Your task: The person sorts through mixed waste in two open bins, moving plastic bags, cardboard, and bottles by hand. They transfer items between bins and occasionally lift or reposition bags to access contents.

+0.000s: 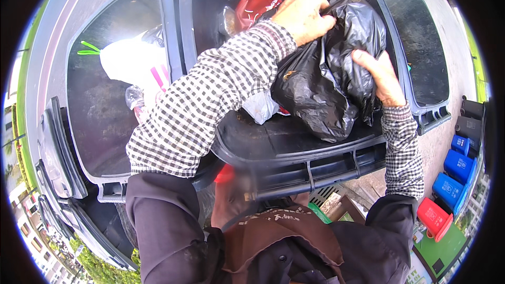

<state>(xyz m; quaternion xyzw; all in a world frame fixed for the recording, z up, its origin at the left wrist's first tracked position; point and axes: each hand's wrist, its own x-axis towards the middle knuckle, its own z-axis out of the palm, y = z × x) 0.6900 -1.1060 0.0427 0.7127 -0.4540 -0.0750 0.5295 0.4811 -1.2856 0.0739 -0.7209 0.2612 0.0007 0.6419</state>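
Two bare hands in checked oversleeves reach into an open dark wheeled rubbish bin (303, 159). My left hand (305, 12) lies over the upper left side of a black plastic rubbish bag (319, 90), thumb and fingers spread against the film; whether it grips is unclear. At the bag's right side, my right hand (380, 77) holds the film, thumb on top and the other fingers hidden behind. A red plastic bag (254, 8) sits left of my left hand. Below my left forearm, a pale plastic bag (260, 106) lies beside the black bag.
At the left, another open bin (98, 126) holds a white bag (126, 59) with green ties. A third open bin (418, 39) adjoins on the right. Blue bins (457, 165) and a red bin (434, 217) stand farther right. Dark bin lids (63, 150) hang at the left.
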